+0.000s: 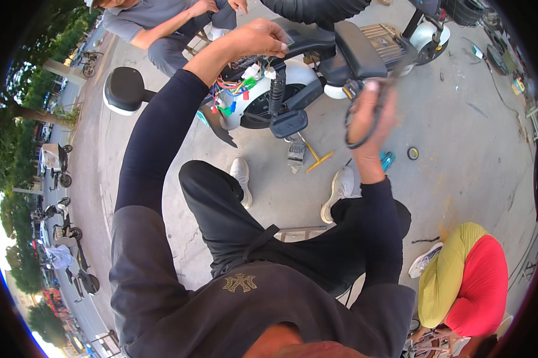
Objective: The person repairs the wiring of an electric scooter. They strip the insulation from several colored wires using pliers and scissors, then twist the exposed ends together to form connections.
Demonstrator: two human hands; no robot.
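Observation:
An electric scooter with a white rear fender [301, 74] and black seat [359, 51] stands in front of me. My left hand [258, 40] is at its dark upper body, fingers pinched together; what they hold, if anything, is too small to make out. Just below that hand hangs a bundle of coloured wires with connectors [248, 83], beside the black shock absorber [276, 92]. My right hand [373, 116], smeared by motion, grips scissors [357, 145] by their black loop handles, near the scooter's seat; their blades blur toward the upper right.
On the concrete lie a yellow T-handle wrench [319, 161], a tape roll [412, 153] and a teal object [387, 161]. A person in grey [161, 30] sits at upper left. Another in red and yellow-green [474, 280] crouches at lower right. Parked two-wheelers [72, 253] line the left.

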